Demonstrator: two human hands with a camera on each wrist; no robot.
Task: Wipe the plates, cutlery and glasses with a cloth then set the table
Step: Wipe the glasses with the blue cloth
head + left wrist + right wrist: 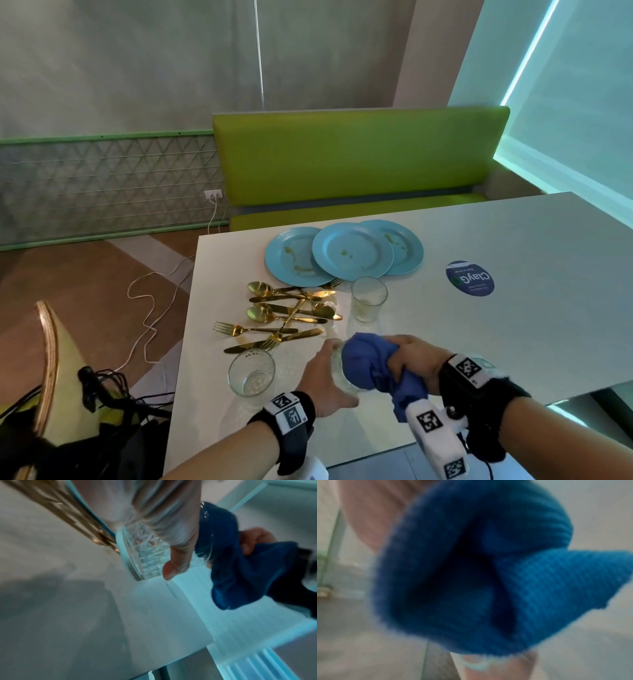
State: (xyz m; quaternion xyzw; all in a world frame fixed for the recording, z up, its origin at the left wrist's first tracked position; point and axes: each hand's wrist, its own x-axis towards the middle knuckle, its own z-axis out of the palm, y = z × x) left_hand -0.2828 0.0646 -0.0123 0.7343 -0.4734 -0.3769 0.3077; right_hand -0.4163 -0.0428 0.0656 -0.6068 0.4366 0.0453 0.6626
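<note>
My left hand [327, 371] grips a clear patterned glass [337, 363] tilted on its side above the white table [513, 325]; in the left wrist view the glass [145, 553] lies under my thumb. My right hand [411, 359] grips a bunched blue cloth [370, 363] pushed into the mouth of that glass. The cloth [488, 574] fills the right wrist view and hides my fingers. Two more glasses stand on the table, one at the near left [251, 371] and one further back [369, 298]. Three soiled blue plates [352, 251] overlap at the far side, with gold cutlery [284, 315] piled before them.
A round dark-blue sticker [470, 278] lies on the table to the right. A green bench [359, 161] stands beyond the far edge. On the left are a chair [48, 359], white cables [150, 308] on the floor and black gear.
</note>
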